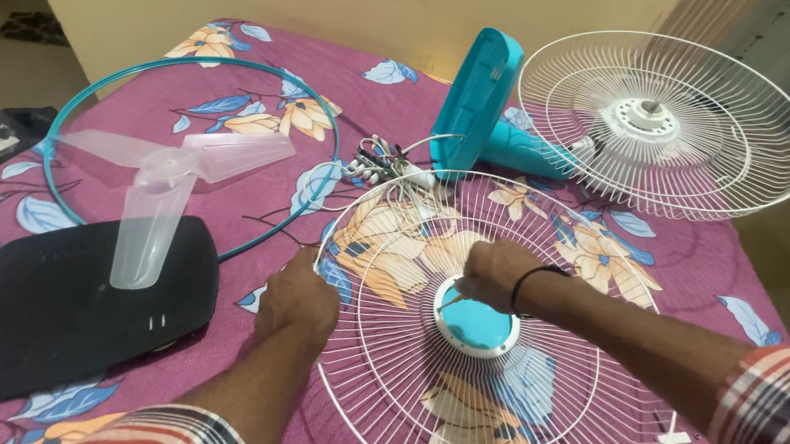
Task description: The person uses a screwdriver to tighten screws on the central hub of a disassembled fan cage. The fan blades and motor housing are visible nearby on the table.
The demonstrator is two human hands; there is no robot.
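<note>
A person's hands work on a white wire fan guard [498, 355] lying flat, face up, on a floral purple bedspread [397, 89]; the round grille has no long axis, and its teal centre cap [479, 323] points straight up toward the camera. The left hand [298, 297] curls closed over the guard's outer rim at its left edge. The right hand [497, 272], with a dark band at the wrist, is bunched over the centre cap, fingertips pinched on a thin tool whose kind cannot be told. To the left, a translucent three-blade propeller [170, 183] rests on a black oval base [53, 316], inside a teal ring [200, 60]. Behind, a teal motor housing [475, 100] stands beside a second white guard [707, 135], loose wires [381, 164] trailing between.
</note>
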